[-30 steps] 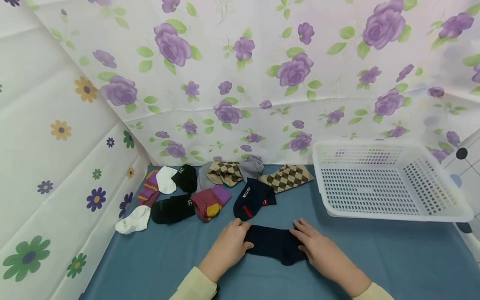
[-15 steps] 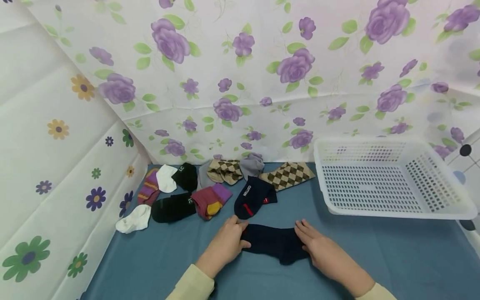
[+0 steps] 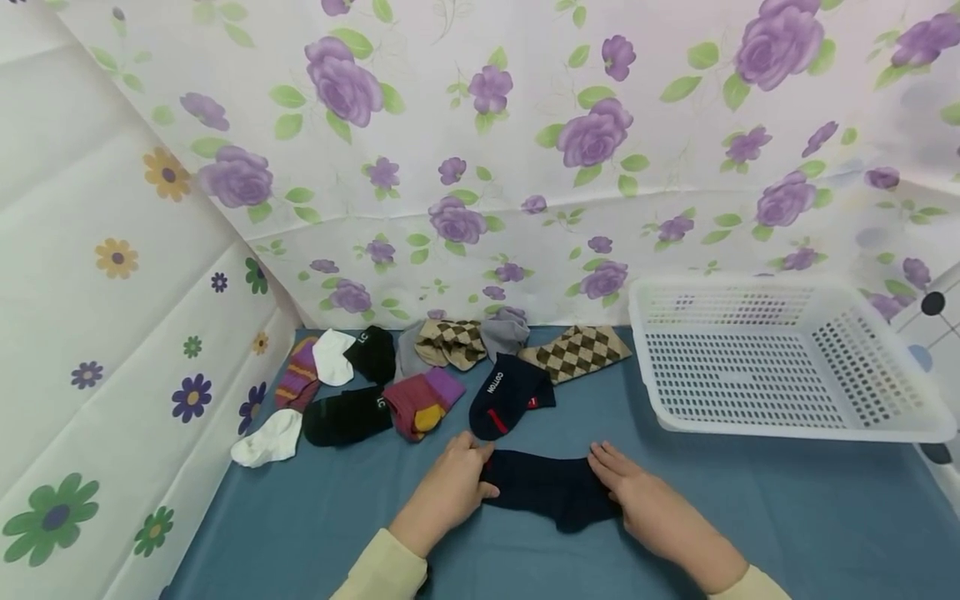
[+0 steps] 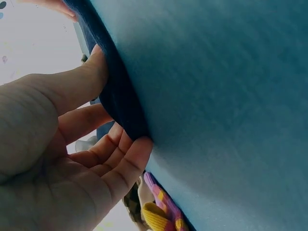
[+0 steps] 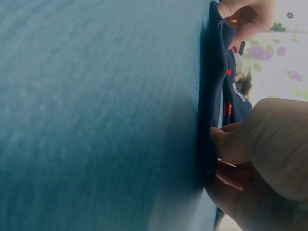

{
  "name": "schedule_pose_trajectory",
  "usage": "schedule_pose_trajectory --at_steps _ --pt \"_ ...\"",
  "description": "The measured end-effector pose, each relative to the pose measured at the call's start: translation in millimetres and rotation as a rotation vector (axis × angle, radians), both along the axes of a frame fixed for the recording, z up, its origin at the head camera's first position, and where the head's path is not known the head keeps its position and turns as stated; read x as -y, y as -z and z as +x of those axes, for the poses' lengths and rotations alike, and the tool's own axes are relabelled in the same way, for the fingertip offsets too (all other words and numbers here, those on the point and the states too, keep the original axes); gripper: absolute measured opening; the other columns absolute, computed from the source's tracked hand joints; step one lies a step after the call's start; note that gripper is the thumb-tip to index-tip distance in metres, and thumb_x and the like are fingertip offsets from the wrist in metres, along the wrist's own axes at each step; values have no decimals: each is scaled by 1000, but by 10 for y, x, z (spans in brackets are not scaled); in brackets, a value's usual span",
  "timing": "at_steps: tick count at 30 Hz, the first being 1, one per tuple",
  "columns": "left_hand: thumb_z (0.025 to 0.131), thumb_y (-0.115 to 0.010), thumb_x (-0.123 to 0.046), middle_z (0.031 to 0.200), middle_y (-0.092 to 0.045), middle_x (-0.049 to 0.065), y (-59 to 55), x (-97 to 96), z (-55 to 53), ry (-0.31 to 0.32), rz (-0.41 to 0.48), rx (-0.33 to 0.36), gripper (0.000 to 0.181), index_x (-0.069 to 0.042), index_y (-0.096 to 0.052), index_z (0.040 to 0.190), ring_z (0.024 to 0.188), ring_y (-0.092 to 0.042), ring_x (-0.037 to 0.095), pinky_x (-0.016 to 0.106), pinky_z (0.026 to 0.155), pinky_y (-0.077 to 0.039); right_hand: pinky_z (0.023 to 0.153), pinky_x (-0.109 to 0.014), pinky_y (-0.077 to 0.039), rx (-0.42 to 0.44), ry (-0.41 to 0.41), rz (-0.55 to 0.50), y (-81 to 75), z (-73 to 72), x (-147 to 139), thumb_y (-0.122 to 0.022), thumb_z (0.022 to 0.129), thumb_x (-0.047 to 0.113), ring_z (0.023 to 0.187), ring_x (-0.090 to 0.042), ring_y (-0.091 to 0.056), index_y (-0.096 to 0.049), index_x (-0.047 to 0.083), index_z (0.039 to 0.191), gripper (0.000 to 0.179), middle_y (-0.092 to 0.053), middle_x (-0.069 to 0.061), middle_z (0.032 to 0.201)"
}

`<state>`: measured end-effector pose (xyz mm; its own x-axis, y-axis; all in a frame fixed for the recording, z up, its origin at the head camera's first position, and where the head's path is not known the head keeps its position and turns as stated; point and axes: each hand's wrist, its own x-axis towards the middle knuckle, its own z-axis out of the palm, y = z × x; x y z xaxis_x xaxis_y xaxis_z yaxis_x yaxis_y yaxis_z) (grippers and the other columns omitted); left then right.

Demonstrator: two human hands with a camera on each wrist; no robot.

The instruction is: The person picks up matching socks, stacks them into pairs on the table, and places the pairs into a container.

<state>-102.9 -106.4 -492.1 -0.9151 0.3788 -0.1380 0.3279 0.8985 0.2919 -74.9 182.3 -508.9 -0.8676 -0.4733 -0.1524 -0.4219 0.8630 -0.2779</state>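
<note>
Navy sock (image 3: 551, 487), one, lying lengthwise near the middle of the blue cloth-covered table (image 3: 525, 562), toward its near edge; heel facing that edge.

Left hand (image 3: 453, 483): at the sock's left end, thumb and fingers pinching it. Right hand (image 3: 637, 496): at the right end, thumb and fingers pinching the toe. Pale yellow sleeves (image 3: 386, 567) on both arms.

Second navy sock (image 3: 504, 400), lettered COTTON, red stripe: just beyond the left hand.

Burgundy sock (image 3: 408, 404), purple and yellow parts: left of the lettered one.

Black socks, two: one (image 3: 345, 418) touching the burgundy; one (image 3: 372, 356) nearer the far edge.

White socks, two: one (image 3: 266, 440) by the left edge; one (image 3: 332, 358) toward the far left corner, beside a striped purple-and-orange sock (image 3: 297, 375).

Argyle socks, two, along the far edge: one (image 3: 450, 343) bunched between grey fabric (image 3: 506, 332); one (image 3: 581, 352) flat.

White perforated plastic basket (image 3: 795, 432): far right corner.

Floral sheet (image 3: 465, 125): upright behind the far edge.
</note>
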Motion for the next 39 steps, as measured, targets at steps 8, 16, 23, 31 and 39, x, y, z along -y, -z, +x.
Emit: schedule_pose_trajectory --at_steps 8,16,23,31,39 --pt "75 -77 -37 105 -55 5 -32 -5 -38 2 -24 35 60 -10 -60 126 89 -48 15 34 82 -49 106 -42 -37 31 52 -60 6 -31 -4 -60 90 6 138 -25 -34 -48 13 138 50 -40 -4 147" --pt "80 -73 -36 105 -61 5 -309 -31 -134 -10 48 -30 50 -13 -61 123 90 -60 15 34 79 -53 102 -47 -41 -77 102 -181 -125 -143 -63 -62 90 13 133 -29 -41 -46 14 138 51 -43 -10 143" --pt "84 -69 -38 122 -56 8 -337 -127 -322 -63 80 -330 56 -14 -51 132 109 -55 22 40 90 -50 106 -51 -35 -215 81 -152 -265 -193 24 -66 88 24 141 -31 -26 -39 18 142 61 -29 -9 152" --pt "87 -64 -42 148 -32 16 -177 -344 -575 -131 40 -253 78 -15 -25 148 133 -36 36 53 96 -43 108 -58 -26 -369 68 -86 -281 -265 128 -71 82 32 143 -31 -23 -35 19 145 74 -30 -9 152" --pt "85 -62 -51 148 -33 14 -72 -454 -690 -110 -116 -180 82 -17 -24 149 129 -41 32 50 92 -46 105 -58 -31 -390 94 -56 -261 -301 161 -72 80 37 140 -32 -28 -41 19 142 72 -35 -11 149"
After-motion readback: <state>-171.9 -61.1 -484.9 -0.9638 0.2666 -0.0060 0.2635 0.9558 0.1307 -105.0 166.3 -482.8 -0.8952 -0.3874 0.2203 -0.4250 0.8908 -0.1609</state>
